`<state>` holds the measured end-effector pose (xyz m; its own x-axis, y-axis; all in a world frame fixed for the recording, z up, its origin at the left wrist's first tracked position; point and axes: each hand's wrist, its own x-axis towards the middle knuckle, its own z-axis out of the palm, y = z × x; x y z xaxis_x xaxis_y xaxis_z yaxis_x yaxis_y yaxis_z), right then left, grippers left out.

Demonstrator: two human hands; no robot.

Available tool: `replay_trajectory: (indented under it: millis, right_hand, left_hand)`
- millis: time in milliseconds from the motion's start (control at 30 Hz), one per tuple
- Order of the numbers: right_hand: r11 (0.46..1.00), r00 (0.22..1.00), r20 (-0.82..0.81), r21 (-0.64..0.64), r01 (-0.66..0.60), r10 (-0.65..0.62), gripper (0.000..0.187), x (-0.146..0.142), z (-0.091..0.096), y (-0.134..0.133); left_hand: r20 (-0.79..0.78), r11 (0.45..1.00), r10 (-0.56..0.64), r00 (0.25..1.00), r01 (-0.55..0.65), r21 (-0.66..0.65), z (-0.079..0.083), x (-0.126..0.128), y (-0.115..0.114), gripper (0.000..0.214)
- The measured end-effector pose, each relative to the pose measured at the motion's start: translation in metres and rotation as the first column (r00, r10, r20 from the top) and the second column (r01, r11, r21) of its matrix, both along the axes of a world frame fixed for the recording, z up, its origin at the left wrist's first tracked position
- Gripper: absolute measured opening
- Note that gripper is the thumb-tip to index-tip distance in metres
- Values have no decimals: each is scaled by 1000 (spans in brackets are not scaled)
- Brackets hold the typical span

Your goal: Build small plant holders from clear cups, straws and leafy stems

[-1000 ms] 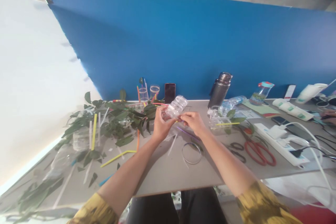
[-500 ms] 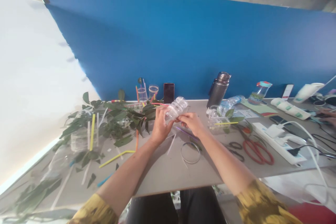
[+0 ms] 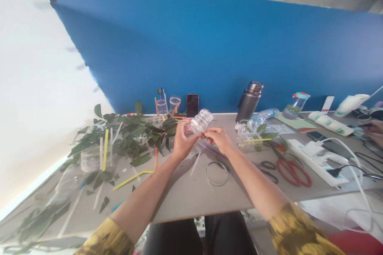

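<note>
Fingers of my left hand [image 3: 183,141] are wrapped round a clear, ribbed plastic bottle piece [image 3: 202,120], tilted up to the right over the table. My right hand [image 3: 218,137] pinches at the bottle's lower side, its fingertips close to my left thumb; whatever lies between them is too small to make out. A red straw [image 3: 181,118] shows just left of the bottle. Below the hands lie a coil of thin wire [image 3: 217,183], a pale strip [image 3: 195,164] and a purple straw [image 3: 213,151].
Leafy cuttings [image 3: 128,133], a yellow straw [image 3: 131,180] and cut plastic bottles [image 3: 90,160] cover the left side. A phone [image 3: 192,105] and a dark flask [image 3: 249,102] stand at the back. Rightward are red-handled scissors [image 3: 295,172], a power strip [image 3: 318,163] and another person's hand [image 3: 375,129].
The bottle piece has tilted very slightly in my left hand. Both hands stay in nearly the same place. At the far right, the other person's hand has shifted a little.
</note>
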<state>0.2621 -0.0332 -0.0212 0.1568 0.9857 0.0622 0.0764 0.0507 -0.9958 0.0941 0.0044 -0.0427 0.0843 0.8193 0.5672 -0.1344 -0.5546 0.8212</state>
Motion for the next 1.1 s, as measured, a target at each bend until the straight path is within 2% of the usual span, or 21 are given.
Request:
replay_trajectory:
  millis: [133, 200, 333, 433, 533, 600, 700, 800, 900, 1000, 1100]
  right_hand:
    - [1000, 999, 29, 1, -15, 15, 17, 3, -1, 1]
    - [1000, 995, 103, 5, 17, -17, 17, 8, -4, 4]
    - [988, 964, 218, 9, 153, -151, 13, 21, -8, 13]
    - [969, 951, 196, -23, 247, -238, 16, 31, -2, 21]
    - [972, 959, 175, -44, 232, -221, 25, 37, 19, 31]
    - [980, 968, 182, -60, 187, -174, 25, 38, 41, 42]
    - [993, 980, 195, -102, 52, -31, 14, 34, 84, 59]
    - [986, 976, 157, -87, -140, 153, 5, 23, 128, 67]
    - [927, 920, 118, -25, -374, 374, 4, 11, 158, 52]
    - [817, 816, 95, 28, -575, 571, 10, 4, 166, 19]
    - [716, 714, 95, 9, -698, 694, 12, 9, 157, -12]
  left_hand:
    - [112, 975, -79, 991, 100, -200, 5, -2, 0, 58]
    - [206, 937, -153, 967, 208, -281, 7, -4, 1, 57]
    - [381, 782, -354, 854, 494, -380, 9, -10, 3, 60]
    - [401, 651, -523, 752, 657, -381, 10, -14, 1, 65]
    - [381, 537, -648, 660, 750, -386, 10, -16, -2, 54]
    - [366, 492, -685, 630, 771, -405, 9, -17, -5, 50]
    - [326, 478, -698, 637, 754, -450, 7, -16, -6, 47]
    - [272, 518, -669, 692, 696, -498, 4, -14, -4, 46]
    - [257, 568, -604, 755, 633, -525, 2, -14, -1, 48]
    - [265, 597, -555, 788, 600, -533, 1, -14, 1, 47]
    - [282, 604, -512, 812, 573, -554, 0, -14, 2, 46]
